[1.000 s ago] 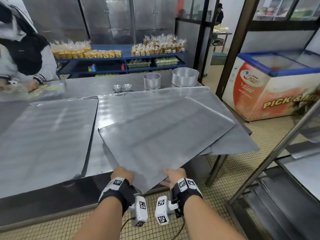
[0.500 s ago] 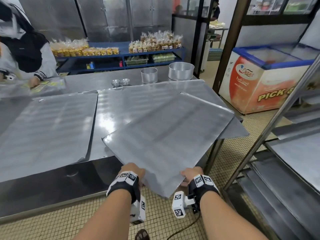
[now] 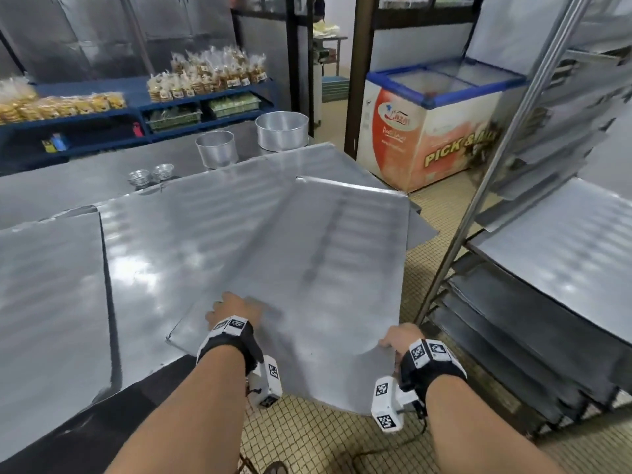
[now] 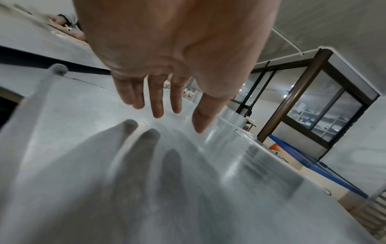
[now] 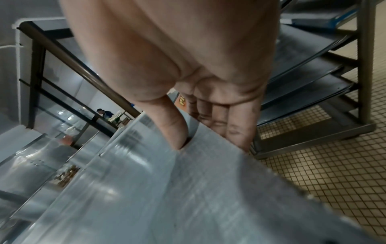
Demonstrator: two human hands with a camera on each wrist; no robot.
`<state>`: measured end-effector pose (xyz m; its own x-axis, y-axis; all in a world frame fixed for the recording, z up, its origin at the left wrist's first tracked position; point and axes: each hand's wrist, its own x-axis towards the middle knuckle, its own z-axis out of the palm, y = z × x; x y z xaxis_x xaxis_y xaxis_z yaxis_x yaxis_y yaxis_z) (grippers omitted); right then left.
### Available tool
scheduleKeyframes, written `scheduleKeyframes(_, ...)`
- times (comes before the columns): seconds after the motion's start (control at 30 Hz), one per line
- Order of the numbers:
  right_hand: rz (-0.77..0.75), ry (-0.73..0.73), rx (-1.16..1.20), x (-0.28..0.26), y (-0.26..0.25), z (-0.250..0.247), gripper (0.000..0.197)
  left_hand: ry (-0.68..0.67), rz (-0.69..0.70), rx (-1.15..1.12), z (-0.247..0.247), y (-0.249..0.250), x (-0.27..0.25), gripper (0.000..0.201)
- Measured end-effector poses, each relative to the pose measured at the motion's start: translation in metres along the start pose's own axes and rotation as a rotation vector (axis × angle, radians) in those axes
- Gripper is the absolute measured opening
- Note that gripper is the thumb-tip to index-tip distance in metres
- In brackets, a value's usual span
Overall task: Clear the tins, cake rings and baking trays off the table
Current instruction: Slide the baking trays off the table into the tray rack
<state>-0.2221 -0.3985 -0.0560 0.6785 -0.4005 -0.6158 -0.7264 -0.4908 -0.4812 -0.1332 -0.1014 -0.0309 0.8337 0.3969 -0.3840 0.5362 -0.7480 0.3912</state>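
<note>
I hold a large flat metal baking tray (image 3: 307, 268) that hangs half off the table's near right corner. My right hand (image 3: 396, 338) pinches its near right edge, thumb on top and fingers underneath (image 5: 236, 132). My left hand (image 3: 232, 309) is over the tray's near left part with straight, spread fingers (image 4: 156, 105); their shadow falls on the tray (image 4: 188, 189) just below. Two more trays (image 3: 44, 285) (image 3: 164, 241) lie flat on the table. Two round cake tins (image 3: 217, 148) (image 3: 282, 131) and small foil tins (image 3: 150, 174) stand at the far edge.
A tall metal rack (image 3: 547, 268) with several trays on its runners stands close on my right, its upright post (image 3: 478, 186) next to the held tray. A chest freezer (image 3: 437, 121) is behind it. Blue shelves with bagged goods (image 3: 205, 77) line the back wall. Tiled floor lies below.
The tray has swung right toward the rack and come further off the table. My left hand has left the near edge and now lies open over the top. The view has turned right.
</note>
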Motion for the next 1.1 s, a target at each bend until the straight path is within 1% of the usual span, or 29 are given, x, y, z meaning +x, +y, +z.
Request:
scheduleKeyframes(0.03, 0.007, 0.056, 0.046, -0.002, -0.003, -0.001, 0.038, 0.024, -0.004, 0.015, -0.001, 0.001, 0.011, 0.051)
scheduleKeyframes(0.13, 0.052, 0.137, 0.034, -0.008, -0.014, -0.001, 0.035, 0.069, -0.013, 0.082, -0.004, 0.006, 0.034, 0.043)
scheduleKeyframes(0.17, 0.048, 0.184, 0.038, -0.006, -0.014, 0.001, 0.035, 0.053, -0.006, 0.103, -0.002, 0.008, 0.041, 0.039)
scheduleKeyframes(0.23, 0.104, 0.213, 0.053, -0.003, -0.016, 0.005, 0.036, 0.033, -0.01, 0.145, -0.004, 0.008, 0.052, 0.029)
scheduleKeyframes(0.27, 0.124, 0.225, 0.081, -0.002, -0.018, 0.008, 0.037, 0.078, -0.038, 0.136, -0.005, 0.006, 0.062, 0.03)
scheduleKeyframes(0.3, 0.153, 0.236, 0.138, -0.004, -0.02, 0.009, 0.037, 0.092, -0.068, 0.101, -0.001, 0.004, 0.074, 0.04)
scheduleKeyframes(0.37, 0.189, 0.269, 0.202, -0.005, -0.023, 0.014, 0.039, 0.023, -0.078, 0.04, -0.003, 0.003, 0.088, 0.069)
scheduleKeyframes(0.4, 0.22, 0.281, 0.236, -0.004, -0.025, 0.016, 0.04, 0.027, -0.1, 0.005, -0.007, 0.002, 0.092, 0.074)
scheduleKeyframes(0.43, 0.251, 0.302, 0.293, -0.005, -0.026, 0.017, 0.039, 0.032, -0.144, -0.01, -0.009, 0.002, 0.097, 0.075)
scheduleKeyframes(0.47, 0.276, 0.322, 0.347, -0.005, -0.028, 0.019, 0.039, -0.007, -0.163, -0.017, -0.011, 0.0, 0.102, 0.078)
scheduleKeyframes(0.53, 0.31, 0.358, 0.457, -0.006, -0.032, 0.023, 0.036, -0.072, -0.174, -0.082, -0.006, -0.005, 0.122, 0.096)
scheduleKeyframes(0.57, 0.326, 0.372, 0.518, -0.01, -0.034, 0.025, 0.035, -0.093, -0.177, -0.095, -0.002, -0.008, 0.133, 0.098)
scheduleKeyframes(0.6, 0.346, 0.382, 0.567, -0.011, -0.034, 0.028, 0.033, -0.107, -0.153, -0.118, -0.004, -0.012, 0.135, 0.096)
scheduleKeyframes(0.67, 0.371, 0.409, 0.636, -0.012, -0.034, 0.034, 0.033, -0.164, -0.079, -0.209, -0.003, -0.018, 0.14, 0.084)
scheduleKeyframes(0.7, 0.37, 0.43, 0.66, -0.013, -0.034, 0.036, 0.036, -0.175, -0.05, -0.249, -0.009, -0.018, 0.134, 0.081)
scheduleKeyframes(0.73, 0.372, 0.453, 0.677, -0.013, -0.033, 0.037, 0.039, -0.161, -0.057, -0.279, -0.011, -0.018, 0.133, 0.083)
scheduleKeyframes(0.83, 0.367, 0.472, 0.688, -0.022, -0.036, 0.036, 0.044, -0.117, -0.147, -0.436, -0.019, -0.022, 0.132, 0.097)
scheduleKeyframes(0.87, 0.363, 0.471, 0.692, -0.024, -0.036, 0.036, 0.045, -0.102, -0.161, -0.467, -0.021, -0.024, 0.128, 0.097)
scheduleKeyframes(0.93, 0.346, 0.473, 0.696, -0.03, -0.034, 0.036, 0.043, -0.083, -0.176, -0.487, -0.031, -0.028, 0.112, 0.091)
scheduleKeyframes(0.97, 0.327, 0.478, 0.698, -0.033, -0.033, 0.036, 0.041, -0.064, -0.183, -0.494, -0.031, -0.034, 0.109, 0.092)
scheduleKeyframes(1.07, 0.284, 0.481, 0.687, -0.044, -0.029, 0.034, 0.041, -0.008, -0.186, -0.55, -0.03, -0.058, 0.095, 0.114)
scheduleKeyframes(1.1, 0.269, 0.481, 0.68, -0.048, -0.028, 0.034, 0.041, 0.01, -0.188, -0.575, -0.032, -0.066, 0.091, 0.118)
